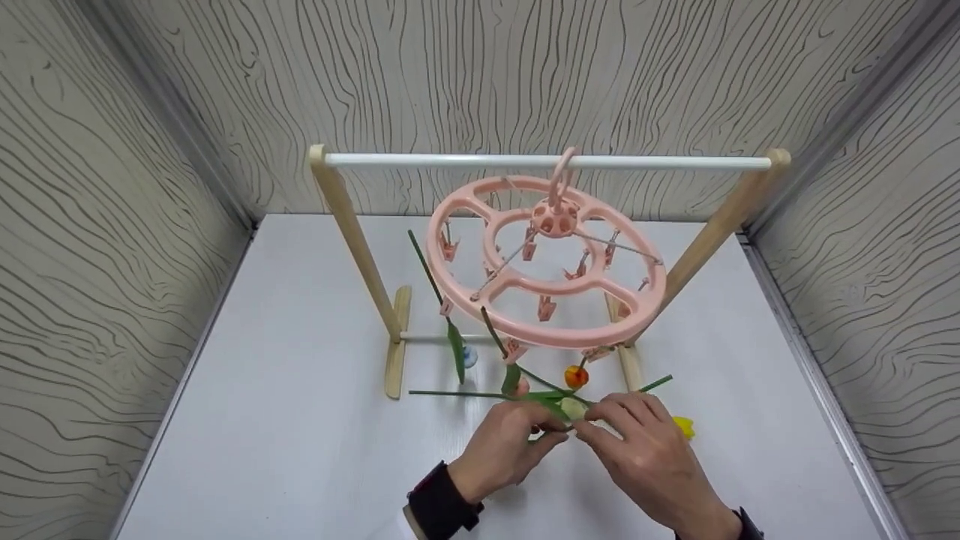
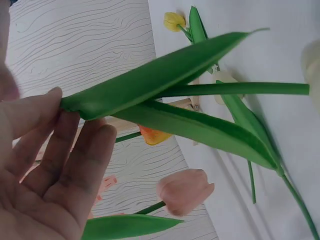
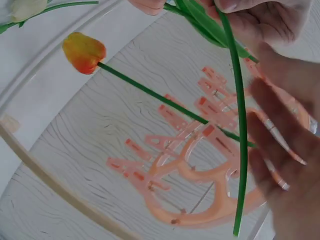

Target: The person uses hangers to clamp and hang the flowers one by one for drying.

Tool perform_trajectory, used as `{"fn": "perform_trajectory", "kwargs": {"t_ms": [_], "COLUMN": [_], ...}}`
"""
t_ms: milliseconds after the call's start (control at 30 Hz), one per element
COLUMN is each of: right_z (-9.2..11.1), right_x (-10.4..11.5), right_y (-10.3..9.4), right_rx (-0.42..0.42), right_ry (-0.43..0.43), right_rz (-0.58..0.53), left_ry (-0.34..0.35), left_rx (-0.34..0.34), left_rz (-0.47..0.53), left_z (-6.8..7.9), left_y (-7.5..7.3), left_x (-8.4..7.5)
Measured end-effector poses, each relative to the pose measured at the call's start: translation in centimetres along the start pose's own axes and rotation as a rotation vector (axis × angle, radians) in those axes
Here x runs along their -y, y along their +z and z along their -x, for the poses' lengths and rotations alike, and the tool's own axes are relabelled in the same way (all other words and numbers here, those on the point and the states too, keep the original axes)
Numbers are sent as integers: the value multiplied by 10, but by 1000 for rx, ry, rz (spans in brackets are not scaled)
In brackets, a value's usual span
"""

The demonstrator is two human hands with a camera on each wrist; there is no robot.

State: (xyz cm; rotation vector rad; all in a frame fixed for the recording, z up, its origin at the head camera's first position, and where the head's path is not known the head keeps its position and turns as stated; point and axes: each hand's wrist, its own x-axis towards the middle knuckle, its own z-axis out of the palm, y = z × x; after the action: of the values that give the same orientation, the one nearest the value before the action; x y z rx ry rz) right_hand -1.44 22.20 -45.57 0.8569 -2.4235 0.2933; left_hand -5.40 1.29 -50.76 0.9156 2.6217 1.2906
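My left hand [image 2: 55,165] pinches a green tulip [image 2: 165,75] at the base of its long leaves; its flower head is hidden. Its stem [image 3: 241,140] passes just beside the fingertips of my right hand [image 3: 285,130], whose thumb and fingers stand apart. In the head view, the fingertips of the left hand [image 1: 510,442] and right hand [image 1: 649,454] meet close together. Above them, a round pink clip hanger [image 1: 600,337] holds an orange tulip [image 1: 576,376], a pink tulip [image 2: 185,192] and a blue tulip [image 1: 469,356], heads down.
The hanger hooks over the white bar [image 1: 450,160] of a wooden stand [image 1: 352,247]. A yellow tulip [image 1: 683,427] lies by the right hand, and a cream tulip [image 1: 572,409] lies on the white table [image 1: 300,450]. Several pink clips [image 1: 547,307] dangle from the hanger.
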Motion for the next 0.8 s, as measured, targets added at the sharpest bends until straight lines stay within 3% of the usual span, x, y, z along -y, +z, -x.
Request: {"fn": "perform_trajectory", "kwargs": {"t_ms": [67, 133, 300, 367, 533, 800], "right_z": [4, 8, 9, 6, -5, -21], "right_x": [-2, -4, -7, -7, -8, -2], "right_y": [1, 2, 6, 8, 15, 17], "right_rx": [-92, -139, -211, -248, -343, -357], "right_ry": [33, 123, 511, 608, 611, 574], "right_rz": [-130, -303, -767, -898, -1108, -1207], "left_ry": [-14, -25, -33, -27, -12, -7], "left_rx": [-21, -46, -106, -123, -134, -124], "left_rz": [43, 92, 214, 246, 306, 353], "left_z": [2, 4, 8, 10, 13, 17], "left_y": [-1, -3, -5, -5, -4, -2], "left_x": [2, 3, 4, 4, 3, 4]}}
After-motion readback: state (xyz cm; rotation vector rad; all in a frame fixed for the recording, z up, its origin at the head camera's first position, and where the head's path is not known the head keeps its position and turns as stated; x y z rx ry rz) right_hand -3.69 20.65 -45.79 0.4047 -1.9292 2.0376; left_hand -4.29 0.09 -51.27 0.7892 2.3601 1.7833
